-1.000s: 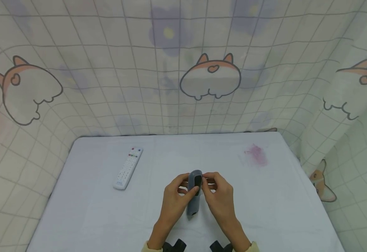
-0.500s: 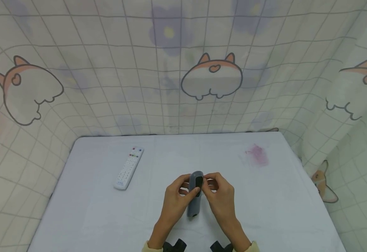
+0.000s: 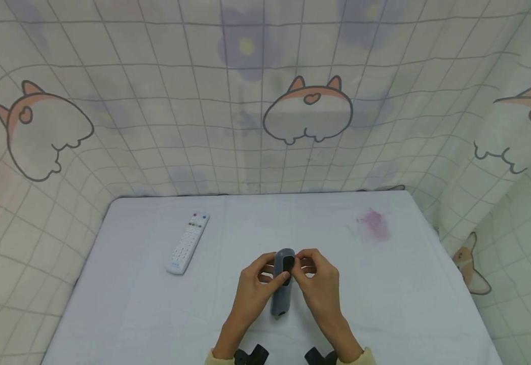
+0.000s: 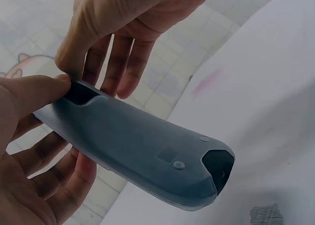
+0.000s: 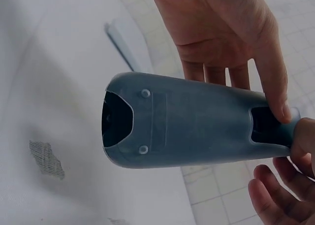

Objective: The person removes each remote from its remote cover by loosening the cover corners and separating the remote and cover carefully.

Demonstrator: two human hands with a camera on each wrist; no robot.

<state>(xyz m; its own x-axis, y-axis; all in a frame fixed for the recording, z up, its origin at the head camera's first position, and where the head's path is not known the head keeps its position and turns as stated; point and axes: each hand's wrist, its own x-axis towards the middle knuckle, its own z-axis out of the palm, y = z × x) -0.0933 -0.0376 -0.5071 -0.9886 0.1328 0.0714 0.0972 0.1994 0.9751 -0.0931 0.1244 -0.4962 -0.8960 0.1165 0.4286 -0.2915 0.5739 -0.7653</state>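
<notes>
A hollow-looking blue-grey case (image 3: pixel 281 299), shaped like a remote control's sleeve, is held over the table. It has a dark cut-out near its far end and another opening at the near end. My left hand (image 3: pixel 257 284) grips its left side, thumb over the cut-out. On the other side my right hand (image 3: pixel 319 279) pinches the rim of the cut-out between thumb and finger. The left wrist view shows the case (image 4: pixel 138 141) slanting down to the right. Small round bumps mark the case (image 5: pixel 197 126) near its open end in the right wrist view.
A white remote control (image 3: pixel 188 243) with several buttons lies to the left on the white-covered table (image 3: pixel 124 299). A pink stain (image 3: pixel 375 224) marks the cover at the back right. A patterned curtain (image 3: pixel 192 126) stands behind the table and along both sides.
The case has dipped slightly toward the person in the head view. Both hands keep nearly the same hold, and the white remote control stays on the table.
</notes>
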